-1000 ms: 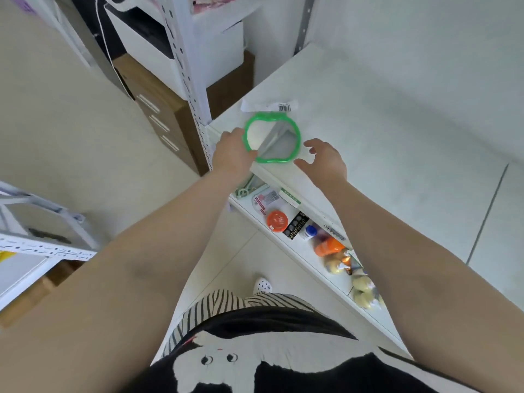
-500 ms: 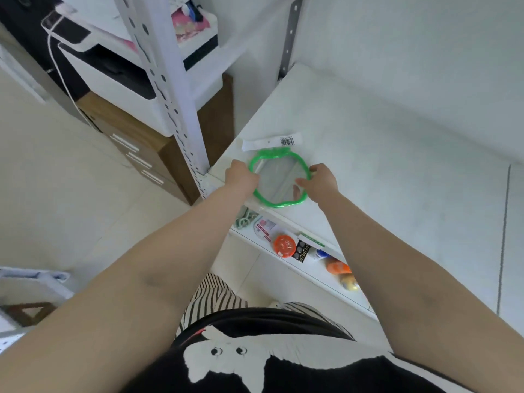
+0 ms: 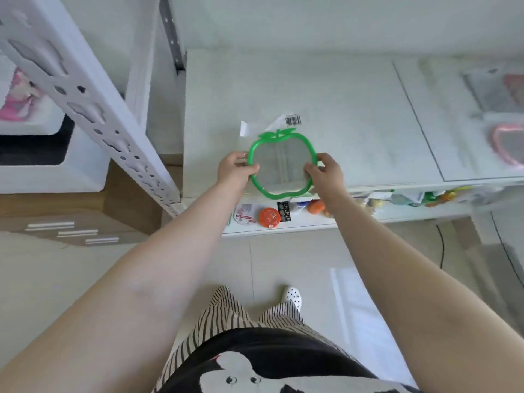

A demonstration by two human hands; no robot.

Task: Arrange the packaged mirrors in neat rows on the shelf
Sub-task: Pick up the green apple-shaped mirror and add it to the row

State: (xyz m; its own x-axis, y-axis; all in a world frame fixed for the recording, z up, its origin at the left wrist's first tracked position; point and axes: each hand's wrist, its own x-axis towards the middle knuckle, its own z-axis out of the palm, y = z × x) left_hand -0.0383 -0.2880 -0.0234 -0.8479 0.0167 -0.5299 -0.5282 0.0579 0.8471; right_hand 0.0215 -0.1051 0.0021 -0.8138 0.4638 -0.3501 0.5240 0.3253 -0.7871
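White shelf (image 3: 326, 89) lies mostly bare. Both hands, left hand (image 3: 234, 171) and right hand (image 3: 326, 173), pinch the green apple-shaped mirror (image 3: 282, 163) at its front edge. Pink mirrors (image 3: 507, 143) sit blurred at the right end; rows look barely begun.
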